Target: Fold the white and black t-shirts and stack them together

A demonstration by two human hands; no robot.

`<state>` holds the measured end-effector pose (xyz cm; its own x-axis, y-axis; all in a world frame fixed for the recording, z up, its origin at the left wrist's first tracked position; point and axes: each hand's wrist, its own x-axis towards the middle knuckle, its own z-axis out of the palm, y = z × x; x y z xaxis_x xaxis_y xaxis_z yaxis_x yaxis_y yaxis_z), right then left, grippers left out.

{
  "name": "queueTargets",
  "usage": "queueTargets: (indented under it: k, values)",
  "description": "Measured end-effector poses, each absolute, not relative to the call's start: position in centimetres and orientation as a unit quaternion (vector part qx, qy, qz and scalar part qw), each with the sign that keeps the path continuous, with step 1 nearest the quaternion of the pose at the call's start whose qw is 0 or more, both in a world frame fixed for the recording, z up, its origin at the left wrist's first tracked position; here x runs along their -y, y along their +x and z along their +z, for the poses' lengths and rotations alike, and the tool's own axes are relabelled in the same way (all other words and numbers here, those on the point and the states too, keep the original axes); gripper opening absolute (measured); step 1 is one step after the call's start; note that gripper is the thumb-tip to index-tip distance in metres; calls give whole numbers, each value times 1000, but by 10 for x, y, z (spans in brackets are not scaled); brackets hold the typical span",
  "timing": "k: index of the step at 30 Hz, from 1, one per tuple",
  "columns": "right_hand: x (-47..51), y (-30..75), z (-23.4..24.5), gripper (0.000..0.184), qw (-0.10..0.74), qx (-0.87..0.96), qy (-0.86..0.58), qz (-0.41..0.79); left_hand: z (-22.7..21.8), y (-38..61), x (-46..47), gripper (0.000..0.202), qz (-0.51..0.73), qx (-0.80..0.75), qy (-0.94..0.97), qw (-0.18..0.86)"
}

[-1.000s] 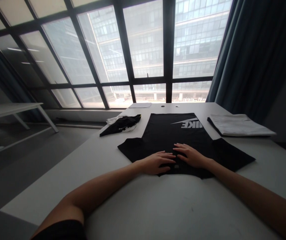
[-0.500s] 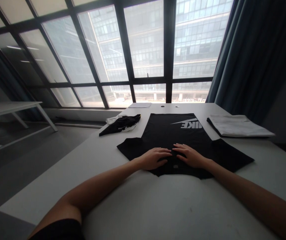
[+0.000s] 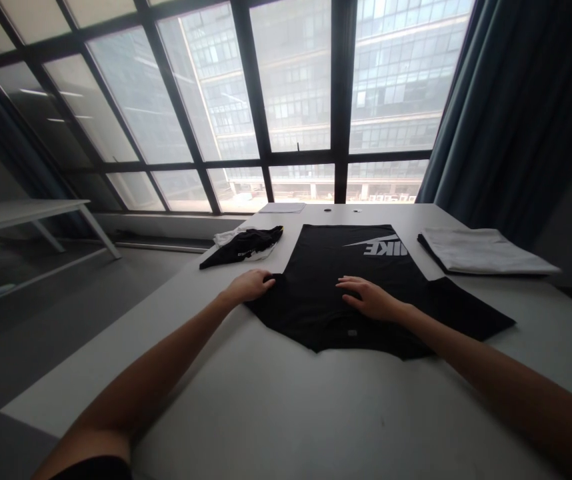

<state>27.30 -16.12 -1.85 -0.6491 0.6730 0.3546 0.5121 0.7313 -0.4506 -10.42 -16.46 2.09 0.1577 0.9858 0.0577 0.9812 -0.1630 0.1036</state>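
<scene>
A black T-shirt [image 3: 311,293] lies spread flat on the white table, its neck edge toward me and a white NIKE print, upside down from here, near its far end. At the shirt's left sleeve is my left hand [image 3: 250,287], with fingers and thumb closed on the sleeve's upper edge. My right hand [image 3: 373,300] rests on the middle of the shirt, palm down with its fingers stretched out, gripping nothing. Under the left hand part of the sleeve is hidden.
On the white table [image 3: 286,407], a crumpled black-and-white garment pile [image 3: 246,245] sits to the left and folded white and dark cloth [image 3: 489,252] to the right. Beyond stand large windows and a dark curtain [image 3: 496,127]. Another table [image 3: 21,215] is at far left.
My left hand has moved left from the shirt's middle to the sleeve and closed on its edge. The right hand has shifted slightly and stays on the shirt.
</scene>
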Motion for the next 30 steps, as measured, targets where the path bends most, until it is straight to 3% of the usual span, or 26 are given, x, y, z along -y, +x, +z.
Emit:
queueTargets:
  k: [10, 18, 27, 30]
  values:
    - [161, 163, -21, 33, 264, 913, -281, 132, 2, -145, 132, 41, 83, -719, 687, 60]
    - [178, 152, -36, 30, 262, 925, -249, 121, 17, -158, 138, 52, 152, -727, 602, 294]
    - [174, 153, -33, 23, 397, 823, -360, 189, 43, -140, 157, 47, 298, -577, 589, 481]
    - [167, 152, -35, 23, 420, 781, -386, 255, 51, -116, 167, 54, 342, -490, 613, 517]
